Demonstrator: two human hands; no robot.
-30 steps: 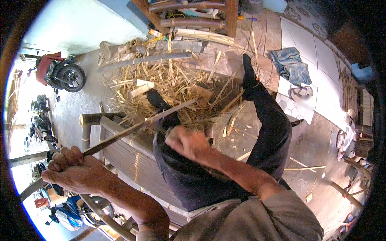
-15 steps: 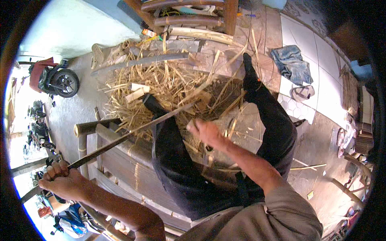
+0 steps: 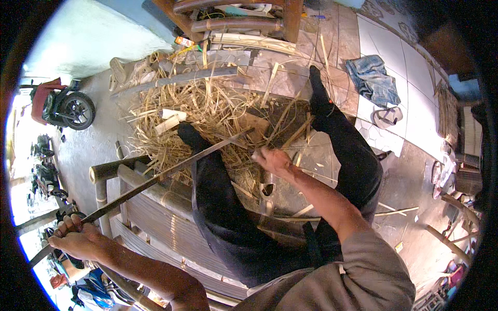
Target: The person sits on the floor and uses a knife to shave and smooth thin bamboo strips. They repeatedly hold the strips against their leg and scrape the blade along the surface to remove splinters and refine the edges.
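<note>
My left hand (image 3: 78, 239) is closed around a long, dark split bamboo strip (image 3: 155, 179) near its lower end. The strip runs up to the right, across my left leg, and its far tip lies over the shavings. My right hand (image 3: 273, 159) is closed in a fist between my knees, just below that tip and apart from it. What its fingers hold, if anything, I cannot make out. Under both lies a heap of pale bamboo shavings (image 3: 207, 103), with a wooden block (image 3: 254, 127) beside my right hand.
I sit on a bamboo bench (image 3: 155, 223), my dark-trousered legs spread. Another dark bamboo piece (image 3: 181, 80) lies across the shavings. Denim shorts (image 3: 373, 78) and a sandal (image 3: 387, 117) lie at the right. A motorcycle (image 3: 67, 106) stands at the left, a wooden rack (image 3: 238, 24) at the far side.
My right hand has shifted slightly right and up. A pale strip beyond the dark strip's tip no longer lines up with it. My left hand keeps its grip; the whole view has shifted a little.
</note>
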